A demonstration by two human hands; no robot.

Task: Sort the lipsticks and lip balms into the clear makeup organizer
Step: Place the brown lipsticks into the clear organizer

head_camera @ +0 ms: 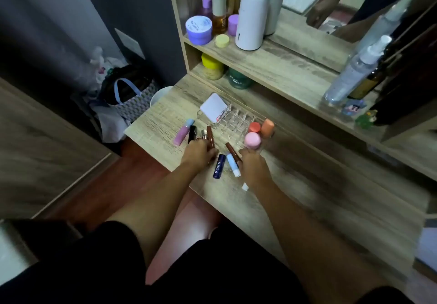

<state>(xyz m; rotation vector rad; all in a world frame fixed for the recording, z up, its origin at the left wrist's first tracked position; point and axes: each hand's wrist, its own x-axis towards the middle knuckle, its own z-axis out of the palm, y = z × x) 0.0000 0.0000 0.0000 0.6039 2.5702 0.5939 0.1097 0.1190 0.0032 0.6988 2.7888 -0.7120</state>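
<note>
three round-capped items are seen in the clear makeup organizer (233, 120) at its right end: a red-orange cap (254, 127), a peach cap (267, 127) and a pink cap (252, 140); a white compact (213, 107) is propped at its left end, and the middle slots look empty. the organizer is set on the wooden vanity top (295, 173), just below the shelf edge. to its left, close to the table's left edge, a lilac tube (183, 131), a black lipstick (192, 134), a silver-topped tube (204, 134) and a brown tube (210, 135) are laid side by side. nearer the front edge, a dark blue lip balm (218, 166) marked nivea and a pale blue balm (233, 165) are laid between the hands, just apart from each other. bare wood is left open to the right of the hands and toward the front. the left hand (199, 154) is curled over the lower ends of the row of tubes; whether any is gripped cannot be told. the right hand (254, 165) is closed on a second brown tube (233, 151), whose top points up-left toward the organizer. a small white end (245, 187) shows under the right wrist.
</note>
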